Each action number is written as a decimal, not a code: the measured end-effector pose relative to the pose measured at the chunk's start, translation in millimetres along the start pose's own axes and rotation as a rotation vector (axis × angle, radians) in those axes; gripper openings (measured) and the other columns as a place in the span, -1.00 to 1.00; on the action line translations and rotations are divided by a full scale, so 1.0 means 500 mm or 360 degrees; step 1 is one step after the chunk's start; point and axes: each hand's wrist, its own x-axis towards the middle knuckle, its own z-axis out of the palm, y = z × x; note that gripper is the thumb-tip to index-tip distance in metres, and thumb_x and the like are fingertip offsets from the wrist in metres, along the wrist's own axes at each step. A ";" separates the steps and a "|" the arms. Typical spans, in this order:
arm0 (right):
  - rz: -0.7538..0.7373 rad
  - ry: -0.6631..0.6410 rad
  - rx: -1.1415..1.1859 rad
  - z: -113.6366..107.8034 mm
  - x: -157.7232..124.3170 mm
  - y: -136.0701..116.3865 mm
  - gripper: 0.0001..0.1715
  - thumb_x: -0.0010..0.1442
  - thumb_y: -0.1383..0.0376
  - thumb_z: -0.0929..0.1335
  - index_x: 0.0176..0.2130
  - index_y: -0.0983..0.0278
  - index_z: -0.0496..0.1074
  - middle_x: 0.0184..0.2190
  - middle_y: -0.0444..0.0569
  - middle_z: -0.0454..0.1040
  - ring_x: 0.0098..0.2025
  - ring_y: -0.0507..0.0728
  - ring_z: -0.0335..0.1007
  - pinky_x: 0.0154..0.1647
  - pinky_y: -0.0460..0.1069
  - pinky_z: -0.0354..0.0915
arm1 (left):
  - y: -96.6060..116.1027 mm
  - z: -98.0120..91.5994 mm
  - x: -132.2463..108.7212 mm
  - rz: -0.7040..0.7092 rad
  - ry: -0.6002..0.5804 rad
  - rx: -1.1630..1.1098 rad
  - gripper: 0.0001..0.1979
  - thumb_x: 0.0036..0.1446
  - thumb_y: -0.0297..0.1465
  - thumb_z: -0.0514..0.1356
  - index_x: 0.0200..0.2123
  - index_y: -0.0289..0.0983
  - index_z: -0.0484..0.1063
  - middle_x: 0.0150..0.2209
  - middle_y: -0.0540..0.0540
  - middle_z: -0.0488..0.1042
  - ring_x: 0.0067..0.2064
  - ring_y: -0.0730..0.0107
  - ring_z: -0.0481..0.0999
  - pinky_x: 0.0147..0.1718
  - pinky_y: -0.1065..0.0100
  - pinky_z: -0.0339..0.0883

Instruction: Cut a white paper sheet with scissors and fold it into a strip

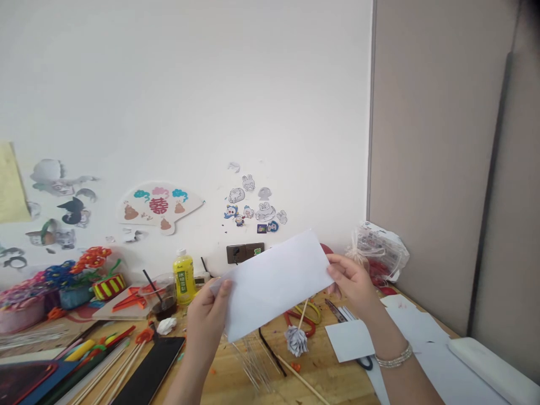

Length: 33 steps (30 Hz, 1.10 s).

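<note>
A blank white sheet of paper [274, 284] is stretched between my two hands, tilted up to the right above the table. My left hand [208, 312] pinches its left edge, thumb in front. At the upper right corner, my right hand [352, 281] has the paper between thumb and fingers; a beaded bracelet circles that wrist. Below the sheet lie a crumpled paper flower [297, 341] on a stick, scissors with red and yellow handles [310, 319], and several thin wires [253, 365]. A smaller white paper piece [349, 341] rests under my right forearm.
Craft flowers in pots [76, 281], a yellow bottle [183, 277] and a dark drink cup [163, 301] stand along the wall. A black phone-like slab [149, 371] and wooden sticks lie left. White sheets [451, 371] and a long white case [493, 368] lie right.
</note>
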 end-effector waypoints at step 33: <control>0.0288 0.0247 0.0233 0.022 -0.003 -0.035 -0.57 -0.21 0.04 0.46 -0.40 0.31 0.51 -0.55 -0.10 0.48 -0.50 0.08 0.31 -0.53 -0.07 0.20 | 0.011 -0.011 0.005 -0.0103 -0.0778 -0.0194 -0.61 -0.04 -0.09 0.11 -0.69 -0.25 0.24 -0.72 0.09 0.20 -0.67 0.50 0.25 -0.70 0.48 0.17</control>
